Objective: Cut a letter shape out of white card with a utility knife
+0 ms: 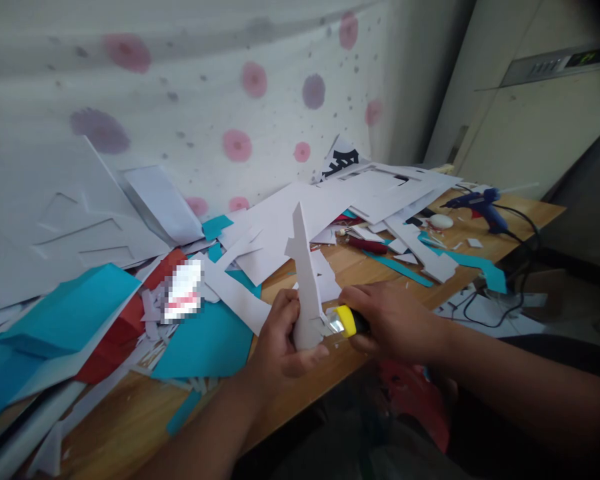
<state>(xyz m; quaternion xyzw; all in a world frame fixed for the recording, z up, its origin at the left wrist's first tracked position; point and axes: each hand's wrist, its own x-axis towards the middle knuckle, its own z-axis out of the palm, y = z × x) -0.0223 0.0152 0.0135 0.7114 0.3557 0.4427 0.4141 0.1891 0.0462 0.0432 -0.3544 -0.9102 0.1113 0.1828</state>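
My left hand (285, 333) grips the lower end of a narrow white foam board piece (306, 280), which stands upright and tapers to a point at the top. Closed around a yellow and black utility knife (349, 321), my right hand (390, 320) holds its metal tip against the board's lower right edge. The board's edge looks ragged where the knife meets it. Both hands are above the front edge of the wooden table (275, 400). My fingers hide most of the knife's handle.
White sheets (290, 220) and offcuts cover the table's back. Blue paper (205, 343) and red paper (115, 340) lie left. A blue glue gun (483, 205) with a black cord rests at the right end. A dark red tool handle (367, 245) lies among scraps. A spotted curtain (190, 87) hangs behind.
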